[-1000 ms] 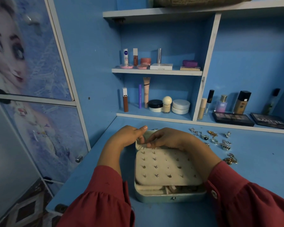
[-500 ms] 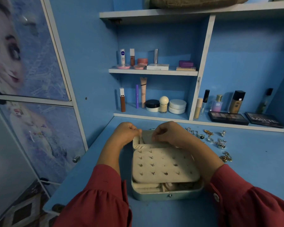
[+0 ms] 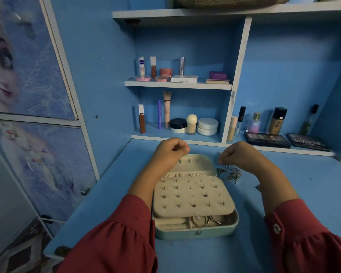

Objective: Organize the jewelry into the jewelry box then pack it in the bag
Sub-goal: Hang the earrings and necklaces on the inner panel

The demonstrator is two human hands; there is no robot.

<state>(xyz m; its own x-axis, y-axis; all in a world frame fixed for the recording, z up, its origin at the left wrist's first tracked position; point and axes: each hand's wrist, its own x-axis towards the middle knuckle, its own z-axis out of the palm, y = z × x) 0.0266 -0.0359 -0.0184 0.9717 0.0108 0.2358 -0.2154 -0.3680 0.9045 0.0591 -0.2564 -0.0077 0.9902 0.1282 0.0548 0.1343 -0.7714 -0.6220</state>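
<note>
An open mint-green jewelry box [image 3: 195, 233] sits on the blue desk [image 3: 313, 194] in front of me. A cream earring panel [image 3: 193, 196] studded with several earrings lies over its base, and rings show beneath its near edge. The cream-lined lid [image 3: 193, 164] lies flat behind. My left hand [image 3: 169, 152] hovers over the lid's far left corner, thumb against curled fingers, with nothing visible in it. My right hand [image 3: 238, 154] hovers at the lid's far right, fingers curled, above a pile of loose jewelry [image 3: 232, 174]. A brown bag [image 3: 230, 1] rests on the top shelf.
Cosmetics fill the shelves behind: bottles and jars [image 3: 191, 126] on the lower one, tubes and compacts [image 3: 183, 78] on the one above. Two eyeshadow palettes [image 3: 266, 139] lie at the back right. A cabinet door [image 3: 37, 154] with a knob stands at the left.
Both hands have lifted off the box lid's pocket and moved apart, the left to the left corner and the right toward the loose jewelry. The box has not moved.
</note>
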